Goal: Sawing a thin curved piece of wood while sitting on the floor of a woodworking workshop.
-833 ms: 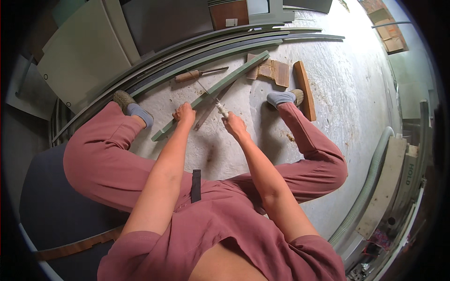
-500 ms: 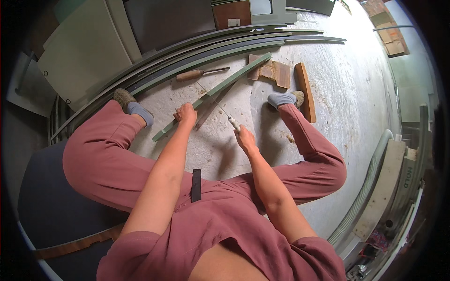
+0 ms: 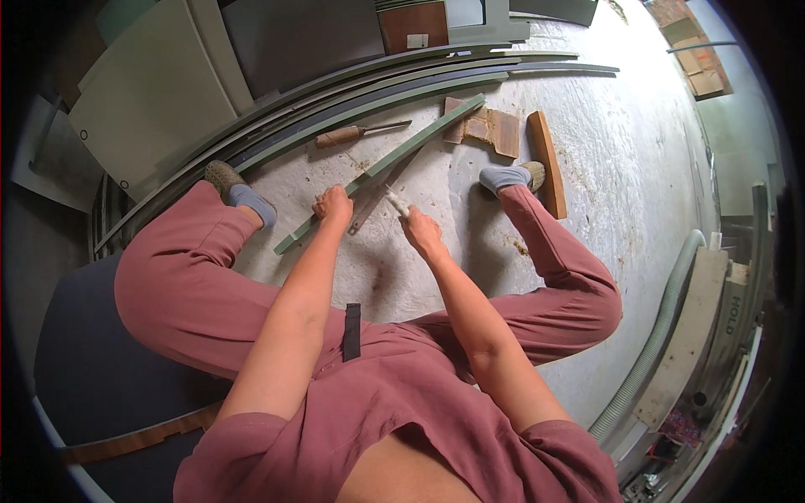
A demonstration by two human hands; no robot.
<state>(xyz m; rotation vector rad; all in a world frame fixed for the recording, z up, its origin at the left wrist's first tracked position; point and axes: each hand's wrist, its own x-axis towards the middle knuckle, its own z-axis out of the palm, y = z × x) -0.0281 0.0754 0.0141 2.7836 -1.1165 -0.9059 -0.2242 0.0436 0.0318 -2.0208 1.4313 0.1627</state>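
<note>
A long green strip point(image 3: 428, 138) lies slantwise in front of me, its far end by a brown wooden block. My left hand point(image 3: 333, 204) is closed around the strip toward its near end. In my closed right hand point(image 3: 422, 230) is a thin-bladed handsaw point(image 3: 397, 201) with a whitish handle. Its narrow blade meets the strip just beyond my left hand; most of the blade is hard to make out. Under the strip runs a narrow dark shape, a shadow or a second strip, I cannot tell which.
Beyond the strip lies a wooden-handled tool with a metal shaft point(image 3: 340, 137). Long dark and green strips point(image 3: 369, 101) stretch behind it. A notched brown wood block point(image 3: 486, 128) and an orange-brown wooden bar point(image 3: 547, 166) rest near my right foot. A ribbed hose point(image 3: 650, 352) runs at right.
My right hand has pushed the saw forward and left, so its handle is now closer to the green strip. My left hand stays on the strip.
</note>
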